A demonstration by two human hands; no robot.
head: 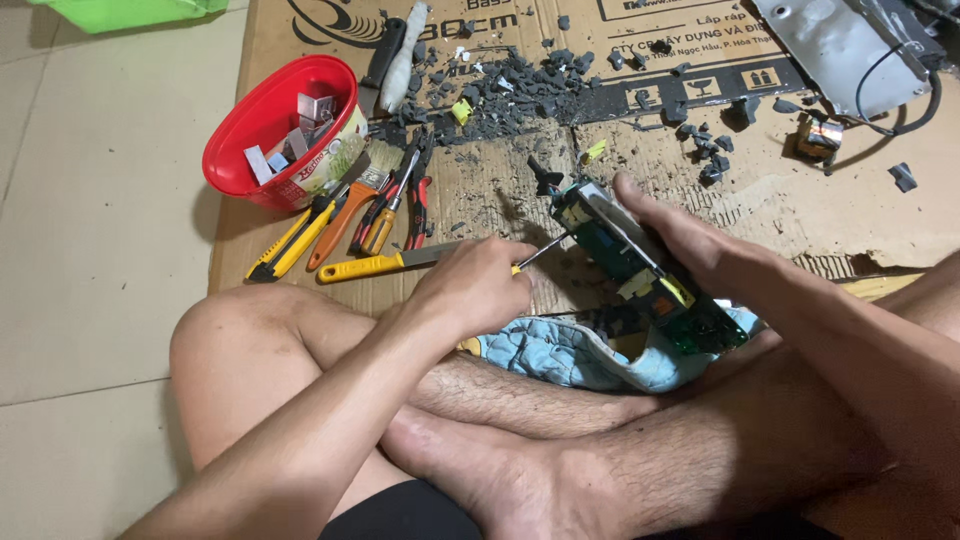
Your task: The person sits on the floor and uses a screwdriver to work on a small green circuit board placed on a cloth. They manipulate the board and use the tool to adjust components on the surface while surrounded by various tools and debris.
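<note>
The person sat cross-legged on the floor, and a blue quilted cloth [570,355] lay over the legs at 6 o'clock. Just above it, the left hand [475,285] was curled tight around a screwdriver [545,250], whose thin shaft pointed toward 2 o'clock and met the near edge of a green circuit board [640,270]. The board lay tilted just to the right of that hand, at 3 o'clock from it, its lower end resting on the cloth. The right hand [690,240] lay flat on the board's far side, fingers stretched out and pressed together, steadying it.

Farther out on the cardboard sheet [760,200], at 10 o'clock from the left hand, lay a yellow utility knife [295,240], a paintbrush [350,200] and pliers [415,195]. A red bowl [270,110] holding small metal pieces stood beyond them. Dark broken chips [520,90] were scattered at 12 o'clock, and a grey metal plate [840,50] lay at 1 o'clock.
</note>
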